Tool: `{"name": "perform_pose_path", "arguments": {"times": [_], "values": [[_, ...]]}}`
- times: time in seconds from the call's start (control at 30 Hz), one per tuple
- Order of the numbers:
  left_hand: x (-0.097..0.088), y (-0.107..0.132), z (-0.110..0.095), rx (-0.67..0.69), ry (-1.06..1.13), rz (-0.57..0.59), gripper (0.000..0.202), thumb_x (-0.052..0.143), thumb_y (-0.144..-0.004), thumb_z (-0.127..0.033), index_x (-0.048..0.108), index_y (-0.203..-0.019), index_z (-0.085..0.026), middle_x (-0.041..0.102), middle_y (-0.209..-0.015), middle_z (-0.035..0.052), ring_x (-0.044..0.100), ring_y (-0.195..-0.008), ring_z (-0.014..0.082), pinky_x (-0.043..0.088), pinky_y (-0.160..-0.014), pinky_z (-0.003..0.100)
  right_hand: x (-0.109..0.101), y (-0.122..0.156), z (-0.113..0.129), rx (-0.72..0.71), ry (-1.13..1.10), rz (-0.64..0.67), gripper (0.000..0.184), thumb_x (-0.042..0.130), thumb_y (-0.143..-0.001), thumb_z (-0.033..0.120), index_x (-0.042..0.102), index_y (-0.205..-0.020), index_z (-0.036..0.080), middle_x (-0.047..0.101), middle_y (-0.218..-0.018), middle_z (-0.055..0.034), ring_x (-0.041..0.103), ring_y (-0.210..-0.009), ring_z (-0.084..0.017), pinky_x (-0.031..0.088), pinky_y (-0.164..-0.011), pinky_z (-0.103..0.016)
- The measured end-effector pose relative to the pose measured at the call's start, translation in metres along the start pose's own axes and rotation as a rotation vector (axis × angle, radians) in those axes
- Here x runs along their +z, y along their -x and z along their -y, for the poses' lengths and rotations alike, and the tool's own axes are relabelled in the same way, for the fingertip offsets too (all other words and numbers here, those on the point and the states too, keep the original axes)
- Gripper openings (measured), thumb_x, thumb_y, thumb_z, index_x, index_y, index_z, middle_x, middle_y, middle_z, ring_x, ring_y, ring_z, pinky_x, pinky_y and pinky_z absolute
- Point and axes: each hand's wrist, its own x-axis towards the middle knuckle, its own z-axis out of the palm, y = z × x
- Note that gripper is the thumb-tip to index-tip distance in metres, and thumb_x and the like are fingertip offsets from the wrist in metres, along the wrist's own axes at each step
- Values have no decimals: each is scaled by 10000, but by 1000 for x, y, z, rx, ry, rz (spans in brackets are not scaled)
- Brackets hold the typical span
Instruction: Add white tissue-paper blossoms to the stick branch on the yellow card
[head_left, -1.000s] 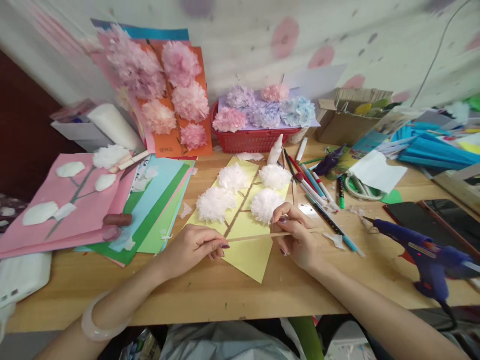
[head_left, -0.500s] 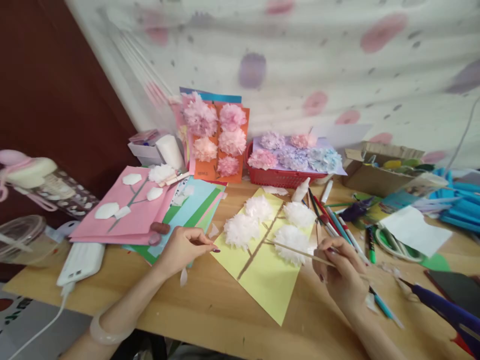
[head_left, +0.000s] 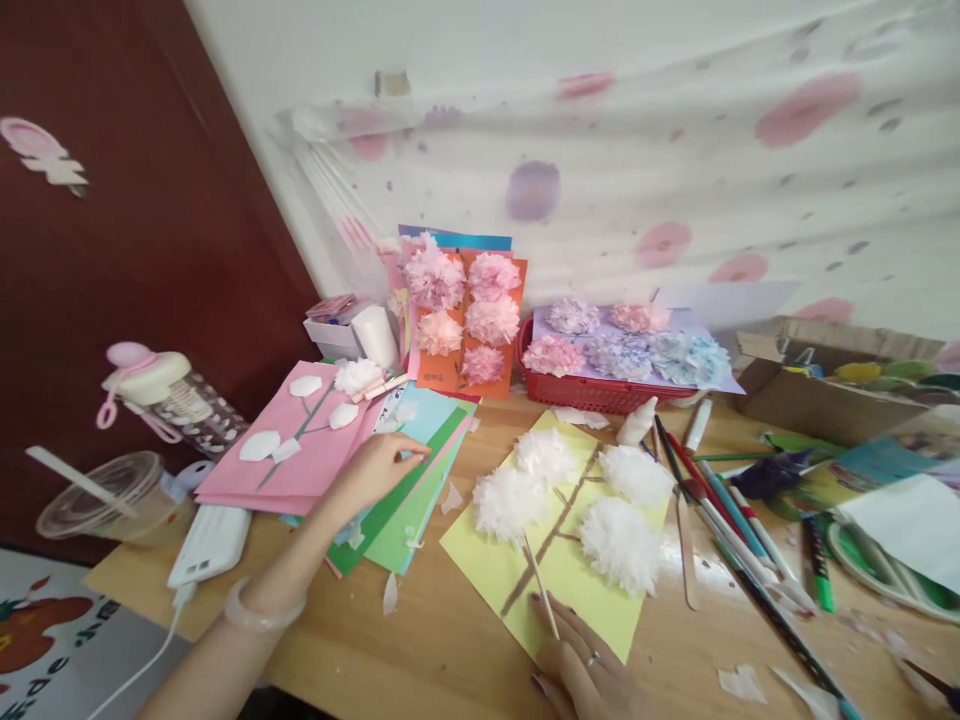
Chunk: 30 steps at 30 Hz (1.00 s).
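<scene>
A thin, wrinkled sheet point(head_left: 615, 180) with pink and mauve blots covers the wall above the smooth wooden table point(head_left: 420, 640), beside a dark red door point(head_left: 150, 270). The yellow card point(head_left: 480, 548) lies flat and aslant on the wood, its brown stem bearing round, ruffled white pompoms point(head_left: 621, 545). To the left, on the stacked pink paper point(head_left: 315, 470), sit flat white petals (rounder than square). An orange card point(head_left: 448, 370) leans upright with frilled pink flowers, next to a red plastic basket point(head_left: 577, 392) of perforated wall.

The left hand point(head_left: 386, 470) is over the coloured papers, fingers bent and close together; whether they pinch anything I cannot tell. The right hand point(head_left: 589, 665) lies at the near edge of the yellow card, closed narrowly about the near end of a slim, pale stick point(head_left: 540, 580). The stick crosses the stem, its tip at the lower edge of a pompom (touching or not, I cannot say).

As for writing, the white panel point(head_left: 112, 640) at lower left bears slanting dark letters, part resembling "de"; the label on the drinking bottle point(head_left: 180, 395) and small marks on the orange card are unreadable.
</scene>
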Motion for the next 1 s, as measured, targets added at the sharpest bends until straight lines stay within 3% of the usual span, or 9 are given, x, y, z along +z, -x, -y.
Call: {"name": "perform_pose_path", "arguments": {"times": [0.07, 0.13, 0.2, 0.33, 0.43, 0.6, 0.77, 0.87, 1.0], "values": [[-18, -15, 7, -71, -104, -72, 286, 505, -839, -247, 765, -952, -218, 764, -999, 39, 689, -935, 212, 496, -839, 275, -5, 3, -2, -23, 15, 23, 137, 520, -930, 182, 652, -963, 179, 673, -1237, -111, 670, -1094, -218, 561, -910, -247], [-31, -31, 16, -170, -272, -163, 302, 498, -835, -204, 745, -1007, -215, 763, -1008, 36, 686, -963, 212, 490, -828, 264, -14, 4, -4, -17, 11, 46, 152, 503, -937, 176, 655, -925, 188, 669, -1247, -97, 650, -1131, -221, 551, -932, -257], [-35, -47, 25, -266, -388, -176, 355, 489, -823, -146, 708, -1097, -196, 746, -1073, 58, 667, -1032, 219, 482, -841, 262, -24, 4, -6, 8, -23, 55, 180, 485, -948, 186, 664, -934, 197, 673, -1244, -82, 644, -1141, -216, 546, -940, -257], [-21, -73, 42, -337, -459, -90, 437, 532, -762, -42, 661, -1164, -153, 733, -1074, 109, 661, -1039, 243, 486, -838, 277, -35, 6, -8, 32, -125, 6, 200, 494, -952, 205, 688, -989, 235, 711, -1178, -46, 676, -1081, -180, 542, -915, -202], [-10, -86, 54, -356, -490, -32, 414, 590, -782, -64, 636, -1181, -167, 704, -1118, 124, 629, -1097, 245, 480, -881, 281, -36, 9, -7, 44, -138, -39, 198, 502, -946, 191, 688, -1007, 224, 725, -1145, -51, 690, -1050, -178, 542, -907, -195], [-11, -96, 66, -331, -501, 68, 350, 604, -897, -324, 571, -1211, -173, 597, -1223, 100, 607, -1070, 235, 524, -884, 428, -39, 8, -3, 72, -111, 18, 222, 502, -929, 177, 652, -1092, 189, 702, -1188, -91, 697, -1038, -218, 575, -873, -248], [-20, -95, 62, -311, -484, 155, 357, 590, -906, -339, 561, -1220, -173, 590, -1225, 96, 610, -1047, 229, 533, -864, 431, -48, 8, -5, 10, -104, 91, 396, 467, -877, 50, 593, -1240, 144, 683, -1217, -121, 687, -1058, -225, 572, -878, -250], [-22, -93, 58, -315, -473, 214, 356, 588, -906, -342, 564, -1217, -169, 590, -1225, 96, 611, -1041, 230, 535, -861, 431, -49, 10, -4, -16, -35, 59, 348, 431, -891, 58, 622, -1174, 123, 713, -1144, -138, 695, -1038, -230, 576, -869, -267], [-22, -92, 54, -318, -483, 246, 361, 593, -902, -344, 566, -1217, -169, 589, -1228, 94, 609, -1045, 234, 536, -858, 429, -65, 2, 3, 49, -3, -45, 278, 387, -948, 156, 656, -1016, 175, 761, -919, -100, 743, -803, -225, 613, -675, -279]]}}
